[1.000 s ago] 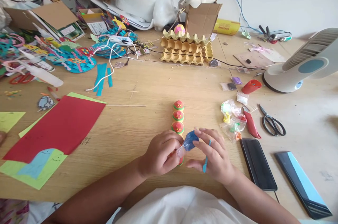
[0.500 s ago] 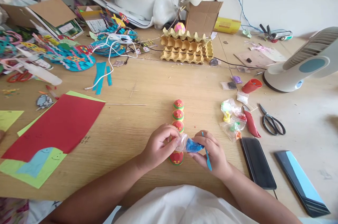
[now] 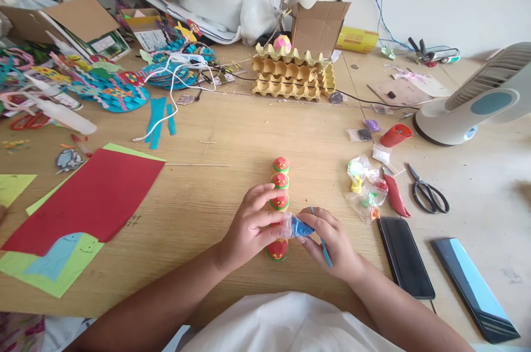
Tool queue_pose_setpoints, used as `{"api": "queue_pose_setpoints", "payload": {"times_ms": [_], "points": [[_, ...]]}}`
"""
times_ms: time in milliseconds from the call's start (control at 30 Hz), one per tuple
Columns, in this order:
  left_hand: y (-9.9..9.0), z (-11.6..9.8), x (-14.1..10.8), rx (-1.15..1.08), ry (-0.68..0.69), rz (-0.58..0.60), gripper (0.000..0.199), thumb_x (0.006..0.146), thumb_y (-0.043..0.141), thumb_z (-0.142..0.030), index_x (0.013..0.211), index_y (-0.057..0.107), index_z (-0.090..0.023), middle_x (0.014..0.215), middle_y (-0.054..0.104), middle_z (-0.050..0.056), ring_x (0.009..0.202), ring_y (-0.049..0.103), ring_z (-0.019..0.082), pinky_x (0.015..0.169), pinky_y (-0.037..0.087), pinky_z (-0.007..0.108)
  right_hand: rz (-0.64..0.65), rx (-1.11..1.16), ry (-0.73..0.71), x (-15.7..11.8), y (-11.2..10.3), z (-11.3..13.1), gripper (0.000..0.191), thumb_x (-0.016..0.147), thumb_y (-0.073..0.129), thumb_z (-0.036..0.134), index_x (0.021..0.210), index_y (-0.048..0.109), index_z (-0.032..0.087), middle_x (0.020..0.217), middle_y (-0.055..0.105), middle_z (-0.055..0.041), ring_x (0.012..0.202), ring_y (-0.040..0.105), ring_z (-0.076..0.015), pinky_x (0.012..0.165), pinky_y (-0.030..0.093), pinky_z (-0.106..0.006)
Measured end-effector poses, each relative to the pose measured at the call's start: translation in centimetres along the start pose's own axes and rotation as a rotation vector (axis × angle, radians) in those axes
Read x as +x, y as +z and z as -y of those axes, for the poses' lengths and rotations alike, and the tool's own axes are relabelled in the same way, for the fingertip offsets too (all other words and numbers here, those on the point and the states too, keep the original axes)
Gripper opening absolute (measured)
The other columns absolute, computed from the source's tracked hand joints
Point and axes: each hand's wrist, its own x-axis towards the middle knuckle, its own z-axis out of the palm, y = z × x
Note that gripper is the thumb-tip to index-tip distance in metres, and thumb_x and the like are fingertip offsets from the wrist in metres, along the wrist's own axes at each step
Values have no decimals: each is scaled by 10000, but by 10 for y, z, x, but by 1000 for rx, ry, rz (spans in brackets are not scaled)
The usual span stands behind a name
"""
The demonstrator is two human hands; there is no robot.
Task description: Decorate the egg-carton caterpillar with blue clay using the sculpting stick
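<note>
A small clear plastic bag of blue clay (image 3: 301,226) is held between my two hands. My left hand (image 3: 254,222) pinches the bag's clear end, its upper fingers lifted and spread. The clay-filled end is gripped by my right hand (image 3: 332,238), which also has a thin blue modelling tool (image 3: 326,254) tucked between its fingers. Beneath runs an upright row of red domed pieces with green and yellow rims, the top one (image 3: 281,164) and the bottom one (image 3: 277,250) in plain sight. My left fingers and the bag partly cover the middle of that row.
Bags of coloured clay (image 3: 367,191), a red craft knife (image 3: 396,192), black scissors (image 3: 430,190) and a phone (image 3: 406,257) lie to the right. Red paper (image 3: 91,197) lies left. Egg cartons (image 3: 286,83) stand behind, with a fan (image 3: 464,97) at far right.
The upper fingers of my left hand have lifted and spread while the thumb side keeps hold of the bag. My right hand has shifted slightly left, still gripping the clay end.
</note>
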Motion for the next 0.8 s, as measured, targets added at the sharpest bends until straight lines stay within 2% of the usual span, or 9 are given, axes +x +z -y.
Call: {"api": "queue_pose_setpoints", "payload": {"times_ms": [267,400,600,800], "points": [[5,0,-4,-70,-65,6,193,898,783,-256,1090,791,-263,1520,572,107,1428,470,293,1145,492,508,23,-114,-87,2,-2,1,349,1000,585,157,1345,541,186,1050,709,-119,964,690,-242,821,587,-373],[6,-1,-5,-189,-163,20,133,866,819,-245,997,800,-264,1479,610,91,1425,488,298,1141,495,499,34,-108,-92,1,-1,1,379,991,580,123,1360,534,193,1102,714,-127,1030,703,-246,855,584,-374],[9,-1,-6,-348,-256,22,68,868,816,-210,911,800,-261,1403,661,79,1377,550,283,1105,516,472,39,-86,-80,1,1,3,342,986,590,148,1321,541,192,1085,715,-127,1027,707,-248,844,596,-370],[8,-3,-5,-350,-229,-2,119,853,814,-139,877,790,-253,1333,695,65,1350,562,268,1126,494,479,51,-99,-75,1,2,4,360,984,588,144,1338,533,186,1117,712,-143,1037,705,-256,834,600,-371]]}}
